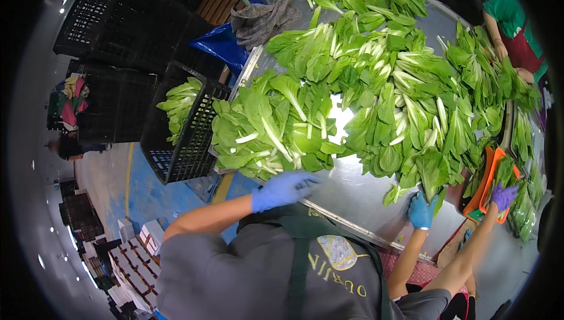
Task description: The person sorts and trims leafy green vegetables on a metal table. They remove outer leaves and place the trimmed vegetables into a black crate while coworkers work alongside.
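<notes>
My left hand (286, 190), in a blue-violet glove, is over the near edge of the metal table, blurred, with its fingers extended and nothing seen in them. Just beyond it lies a heap of leafy greens with white stems (275, 130). My right hand (503, 196), in a purple glove, reaches far right to an orange container (480, 185). It closes around the stem end of a bunch of leafy greens (504, 171) there; the fingers partly hide the stems.
A co-worker's blue-gloved hand (421, 211) touches greens between my arms. A black plastic crate (176, 161) holding greens stands left of the table (352, 192). Another person in green (506, 11) handles greens at the far right. Bagged greens (522, 218) lie beyond the orange container.
</notes>
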{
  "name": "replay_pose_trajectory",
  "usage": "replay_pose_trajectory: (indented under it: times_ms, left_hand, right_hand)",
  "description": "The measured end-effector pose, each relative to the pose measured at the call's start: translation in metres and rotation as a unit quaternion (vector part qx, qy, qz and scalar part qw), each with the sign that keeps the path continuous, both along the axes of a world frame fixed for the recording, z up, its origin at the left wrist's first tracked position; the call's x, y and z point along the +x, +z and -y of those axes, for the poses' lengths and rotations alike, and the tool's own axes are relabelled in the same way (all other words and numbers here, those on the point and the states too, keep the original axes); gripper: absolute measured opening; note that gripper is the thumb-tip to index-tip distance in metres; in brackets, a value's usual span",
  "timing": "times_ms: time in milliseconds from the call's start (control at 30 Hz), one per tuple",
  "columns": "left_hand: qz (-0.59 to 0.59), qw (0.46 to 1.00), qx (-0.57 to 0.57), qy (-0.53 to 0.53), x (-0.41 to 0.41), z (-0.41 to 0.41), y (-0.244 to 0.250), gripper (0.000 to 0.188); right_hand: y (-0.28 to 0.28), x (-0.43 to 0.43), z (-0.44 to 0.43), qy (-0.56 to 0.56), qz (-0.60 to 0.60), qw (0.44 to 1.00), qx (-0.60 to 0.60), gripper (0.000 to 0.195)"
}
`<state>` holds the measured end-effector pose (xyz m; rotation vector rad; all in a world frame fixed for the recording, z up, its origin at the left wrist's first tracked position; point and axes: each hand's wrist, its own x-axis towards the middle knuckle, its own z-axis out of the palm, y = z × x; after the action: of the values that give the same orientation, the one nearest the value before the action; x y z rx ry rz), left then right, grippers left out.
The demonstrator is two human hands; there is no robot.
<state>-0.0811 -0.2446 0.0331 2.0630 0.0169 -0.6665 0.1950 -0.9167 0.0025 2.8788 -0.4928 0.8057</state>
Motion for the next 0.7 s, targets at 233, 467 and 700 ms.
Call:
replay_pose_trajectory:
  times_ms: [233, 467, 700]
  left_hand:
    - [-0.345, 0.736, -0.417, 0.407, -0.07, -0.115, -0.007, 0.053]
    - [-0.373, 0.503, -0.545, 0.558, -0.113, -0.178, -0.082, 0.088]
    - [-0.342, 0.577, -0.573, 0.47, -0.085, -0.199, -0.092, 0.085]
  right_hand:
    - [0.041, -0.053, -0.418, 0.421, -0.092, 0.818, 0.381, 0.047]
    - [-0.072, -0.066, -0.627, 0.303, -0.412, 0.799, 0.315, 0.078]
    - [-0.102, -0.066, -0.681, 0.323, -0.476, 0.756, 0.312, 0.094]
